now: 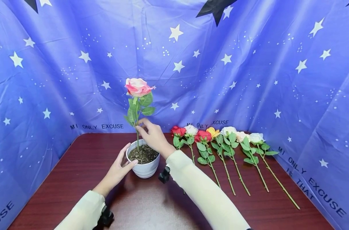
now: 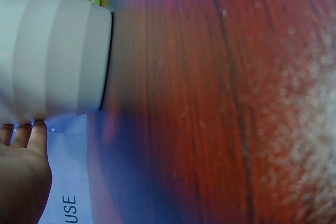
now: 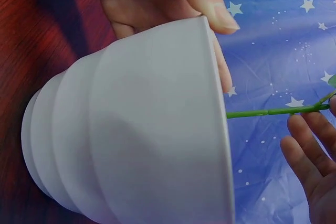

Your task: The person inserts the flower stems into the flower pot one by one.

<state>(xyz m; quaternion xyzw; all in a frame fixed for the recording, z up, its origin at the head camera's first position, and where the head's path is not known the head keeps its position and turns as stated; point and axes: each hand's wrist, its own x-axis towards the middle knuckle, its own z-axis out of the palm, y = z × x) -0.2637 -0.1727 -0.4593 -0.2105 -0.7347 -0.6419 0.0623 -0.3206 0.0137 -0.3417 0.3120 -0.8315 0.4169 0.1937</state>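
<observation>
A pink-and-white rose (image 1: 138, 87) stands upright in a white ribbed flower pot (image 1: 146, 170) filled with dark soil (image 1: 146, 155). My right hand (image 1: 153, 134) pinches its green stem below the leaves, above the rim. The stem's lower end goes into the soil, where its tip is hidden. My left hand (image 1: 114, 173) holds the pot at its left side, thumb at the rim and fingers along the outer wall. In the right wrist view the stem (image 3: 257, 113) runs from behind the rim to the right fingertips (image 3: 296, 124).
To the right, several roses lie in a row on the dark red wooden table (image 1: 62, 179): red roses (image 1: 203, 136), a yellow rose (image 1: 213, 132) and pale ones such as a white rose (image 1: 256, 137). Their stems point toward the front. A blue star-printed cloth (image 1: 162, 64) hangs behind and at both sides.
</observation>
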